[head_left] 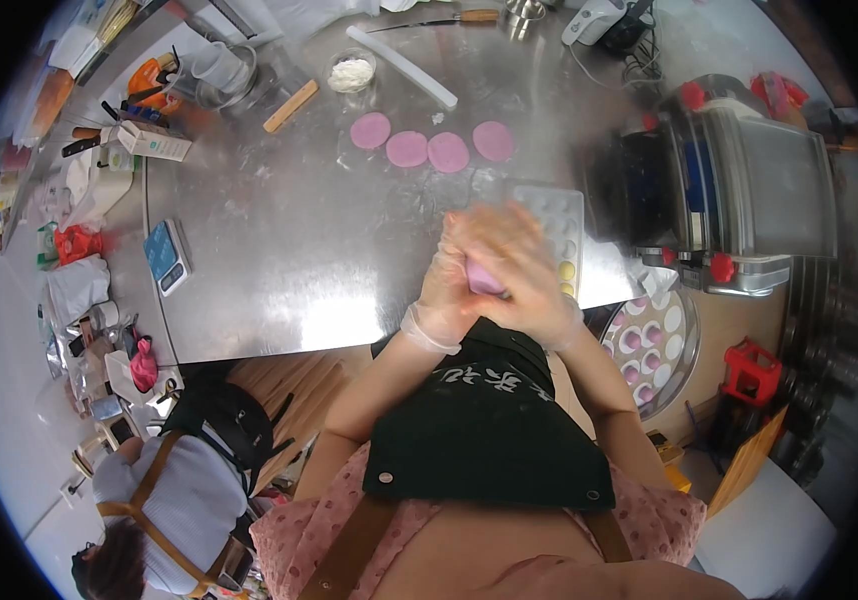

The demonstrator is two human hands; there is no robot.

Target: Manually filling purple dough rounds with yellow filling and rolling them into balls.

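Note:
Both my hands are in clear gloves and meet over the table's near edge. A lump of pink dough (486, 280) shows between my palms. My left hand (439, 287) is closed around its left side. From the right, my right hand (534, 285) wraps over it, its fingers smeared by motion. Most of the dough is hidden by the hands. Just beyond, several flat pink dough discs (448, 153) lie in a slightly curved row. Partly behind my right hand sits a clear tray with round hollows (573, 205), holding yellow balls (567, 271).
On the steel table (249, 200) are a white rolling pin (404, 68), a bowl of white powder (351, 73), a wooden stick (292, 106) and a scale (167, 257). Right stands a machine (759, 190); below it, a round tray (691, 350) of pink pieces. A person (174, 510) is lower left.

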